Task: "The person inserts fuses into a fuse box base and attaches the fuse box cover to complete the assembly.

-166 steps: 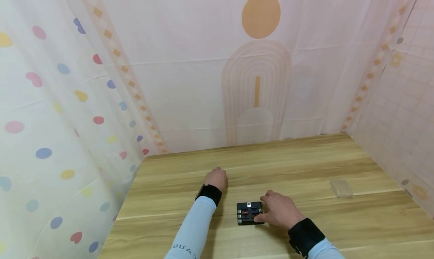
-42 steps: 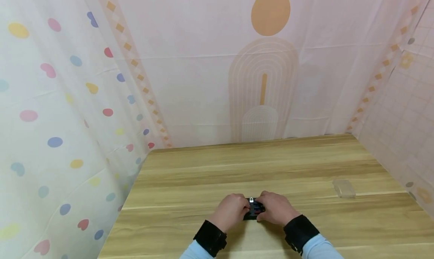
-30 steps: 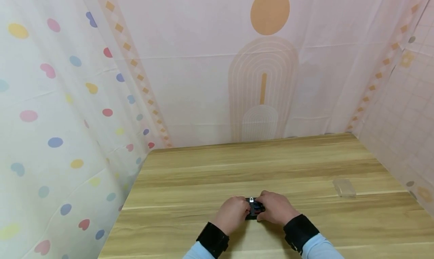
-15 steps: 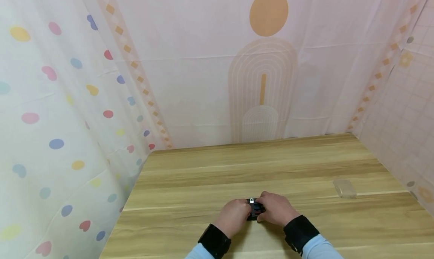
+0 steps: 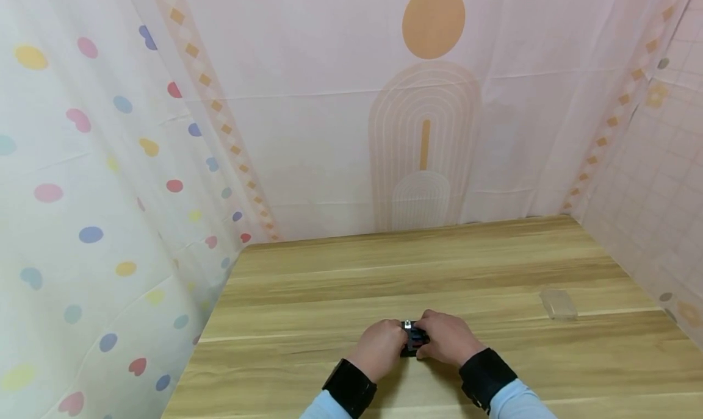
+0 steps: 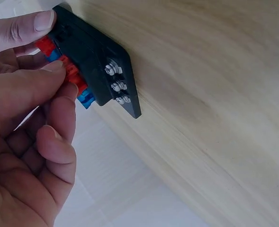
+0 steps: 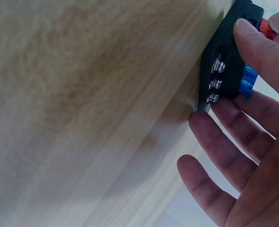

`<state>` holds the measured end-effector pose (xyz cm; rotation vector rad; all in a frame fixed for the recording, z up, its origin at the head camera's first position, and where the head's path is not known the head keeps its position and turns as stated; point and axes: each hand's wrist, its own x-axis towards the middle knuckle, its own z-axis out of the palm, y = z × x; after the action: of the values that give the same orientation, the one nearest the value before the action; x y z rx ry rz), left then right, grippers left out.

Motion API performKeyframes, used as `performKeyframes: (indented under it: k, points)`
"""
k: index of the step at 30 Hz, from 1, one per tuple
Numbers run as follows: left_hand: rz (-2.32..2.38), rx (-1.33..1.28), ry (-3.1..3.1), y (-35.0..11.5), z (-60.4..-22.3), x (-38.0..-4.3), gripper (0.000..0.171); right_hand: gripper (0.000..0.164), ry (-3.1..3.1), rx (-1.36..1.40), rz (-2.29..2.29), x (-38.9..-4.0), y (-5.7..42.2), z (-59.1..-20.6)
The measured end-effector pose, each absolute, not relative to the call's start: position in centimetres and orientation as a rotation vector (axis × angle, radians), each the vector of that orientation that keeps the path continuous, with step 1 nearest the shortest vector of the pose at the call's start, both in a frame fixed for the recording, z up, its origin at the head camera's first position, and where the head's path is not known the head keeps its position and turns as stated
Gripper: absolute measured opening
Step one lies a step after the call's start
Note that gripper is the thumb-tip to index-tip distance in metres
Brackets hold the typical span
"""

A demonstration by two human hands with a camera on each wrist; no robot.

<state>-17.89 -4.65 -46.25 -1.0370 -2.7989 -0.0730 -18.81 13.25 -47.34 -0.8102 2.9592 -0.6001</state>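
A black fuse block [image 5: 410,350] rests on the wooden table between both hands, mostly covered by them in the head view. In the left wrist view, metal screw terminals [image 6: 117,85] line one side of the block, and red and blue blade fuses stand in it. My left hand [image 5: 379,350] pinches a red fuse [image 6: 73,74] at the block with thumb and index finger. From the other side my right hand [image 5: 451,338] grips the block, its thumb on top and fingertips at the edge. A blue fuse [image 7: 248,81] shows beside it in the right wrist view.
A clear plastic cover [image 5: 558,304] lies on the wooden table [image 5: 329,285] to the right of the hands. Patterned curtains [image 5: 307,132] hang along the table's back and both sides.
Over five seconds ago my left hand was farther out on the table, left of the block; now it is at the block. Within the last second it shifted slightly right; my right hand stayed put.
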Motion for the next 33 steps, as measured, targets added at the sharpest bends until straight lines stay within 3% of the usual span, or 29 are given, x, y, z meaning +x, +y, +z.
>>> performKeyframes:
  k: [33]
  points:
    - [-0.041,-1.028,-2.849,-4.26,-46.46,-17.96,0.013,0.036,2.940,-0.809,-0.607,-18.68,13.21,-46.83]
